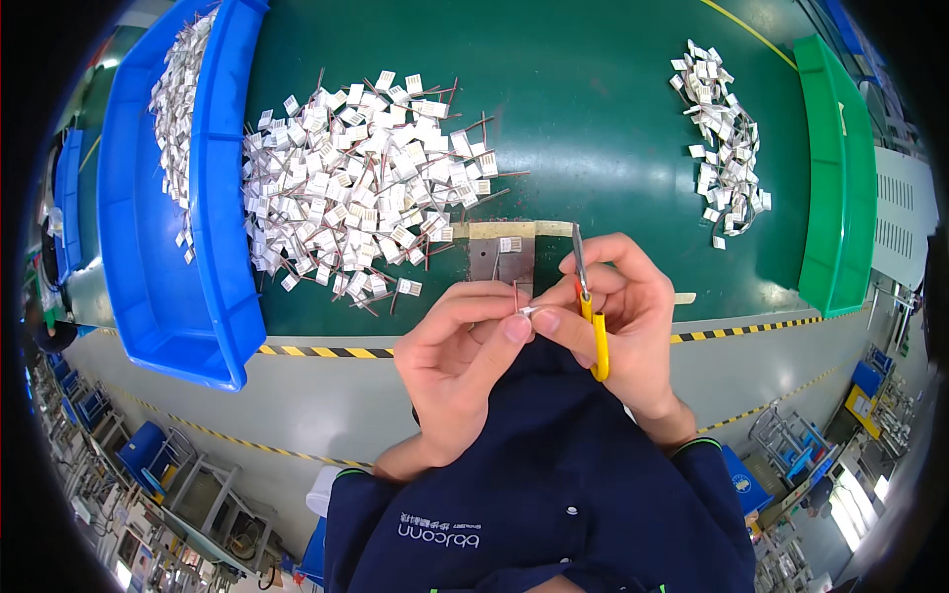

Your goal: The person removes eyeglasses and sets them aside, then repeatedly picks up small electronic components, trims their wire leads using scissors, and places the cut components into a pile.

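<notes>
Above the table's near edge, my left hand is closed in a pinch on a small white wire connector with a thin reddish wire standing up from it. My right hand holds yellow-handled scissors in its curled fingers, the blades pointing away from me. Its thumb and fingertip also meet the connector from the right, and the fingertips hide part of it. Just beyond my hands, another white connector lies on a grey metal plate taped to the table.
A large heap of white connectors with wires spreads over the green table at left, beside a blue bin holding more. At right lies a smaller connector pile, near a green bin. Striped tape marks the near edge.
</notes>
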The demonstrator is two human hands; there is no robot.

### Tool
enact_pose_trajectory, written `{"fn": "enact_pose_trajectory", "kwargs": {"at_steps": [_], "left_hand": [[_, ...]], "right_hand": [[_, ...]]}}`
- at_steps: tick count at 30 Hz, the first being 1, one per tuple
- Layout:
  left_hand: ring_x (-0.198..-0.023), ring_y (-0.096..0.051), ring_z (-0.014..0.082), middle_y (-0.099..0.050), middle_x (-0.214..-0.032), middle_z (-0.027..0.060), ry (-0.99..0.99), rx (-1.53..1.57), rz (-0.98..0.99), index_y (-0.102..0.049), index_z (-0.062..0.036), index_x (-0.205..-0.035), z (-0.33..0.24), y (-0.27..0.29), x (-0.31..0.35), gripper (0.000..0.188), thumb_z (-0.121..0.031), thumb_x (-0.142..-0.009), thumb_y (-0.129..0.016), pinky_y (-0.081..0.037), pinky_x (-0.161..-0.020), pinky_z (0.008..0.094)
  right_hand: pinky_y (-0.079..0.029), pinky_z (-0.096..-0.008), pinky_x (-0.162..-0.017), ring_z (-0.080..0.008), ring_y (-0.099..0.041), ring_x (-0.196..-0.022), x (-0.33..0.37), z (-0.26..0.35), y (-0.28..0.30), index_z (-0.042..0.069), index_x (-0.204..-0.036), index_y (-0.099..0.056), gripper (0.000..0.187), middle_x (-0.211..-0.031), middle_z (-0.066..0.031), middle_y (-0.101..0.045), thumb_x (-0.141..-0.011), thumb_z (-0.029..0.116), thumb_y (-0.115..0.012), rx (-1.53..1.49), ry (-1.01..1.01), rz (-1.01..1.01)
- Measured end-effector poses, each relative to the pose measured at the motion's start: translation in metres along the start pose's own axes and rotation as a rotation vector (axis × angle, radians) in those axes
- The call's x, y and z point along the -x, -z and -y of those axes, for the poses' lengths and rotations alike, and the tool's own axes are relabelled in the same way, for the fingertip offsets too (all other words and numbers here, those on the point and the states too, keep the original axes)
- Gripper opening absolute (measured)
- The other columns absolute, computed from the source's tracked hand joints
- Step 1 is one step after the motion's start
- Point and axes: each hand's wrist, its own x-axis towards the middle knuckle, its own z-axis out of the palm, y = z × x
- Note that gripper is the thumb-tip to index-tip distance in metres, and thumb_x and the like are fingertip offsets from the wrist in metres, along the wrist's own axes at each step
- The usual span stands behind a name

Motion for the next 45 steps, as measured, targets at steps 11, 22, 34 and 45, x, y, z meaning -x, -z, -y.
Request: {"fn": "enact_pose_trajectory", "kwargs": {"at_steps": [11, 22, 34, 45], "left_hand": [[-0.072, -0.058, 0.0139, -0.061, -0.09, 0.0135, -0.059, 0.098, -0.133, -0.061, 0.0046, -0.088, 0.005, -0.004, -0.004, 0.006, 0.004, -0.082, -0.061, -0.049, -0.057, 0.0234], [-0.071, -0.055, 0.0112, -0.059, -0.086, 0.0105, -0.097, 0.124, -0.196, -0.061, 0.003, -0.086, 0.01, -0.007, -0.001, 0.004, 0.002, -0.082, -0.062, -0.046, -0.058, 0.0217], [-0.074, -0.054, 0.0135, -0.057, -0.082, 0.01, -0.092, 0.151, -0.145, -0.058, 0.0029, -0.08, 0.009, -0.001, 0.007, 0.004, 0.005, -0.08, -0.062, -0.044, -0.067, 0.0249], [-0.069, -0.049, 0.01, -0.053, -0.08, 0.0083, -0.031, 0.199, -0.124, -0.056, 0.0037, -0.077, 0.008, 0.001, 0.012, 0.006, 0.004, -0.079, -0.062, -0.04, -0.061, 0.0215]], "right_hand": [[-0.052, -0.0255, -0.07, -0.0147, -0.065, -0.077, 0.004, -0.009, -0.005, -0.001, -0.106, -0.048, 0.036, -0.085, -0.0132, -0.066, -0.076, -0.01, -0.066, 0.044, 0.052, 0.036], [-0.052, -0.0234, -0.068, -0.0165, -0.066, -0.077, 0.011, -0.005, -0.012, -0.002, -0.099, -0.046, 0.034, -0.08, -0.0119, -0.064, -0.074, -0.012, -0.066, 0.159, 0.024, -0.018], [-0.036, -0.0135, -0.054, -0.0022, -0.054, -0.062, -0.004, 0.019, 0.011, 0.0, -0.096, -0.05, 0.028, -0.071, -0.0034, -0.061, -0.074, -0.008, -0.066, 0.21, -0.101, 0.32], [-0.05, -0.02, -0.056, -0.0121, -0.064, -0.064, -0.022, 0.03, 0.031, -0.008, -0.087, -0.056, 0.012, -0.075, -0.0141, -0.066, -0.076, -0.013, -0.056, 0.026, -0.499, 0.486]]}}
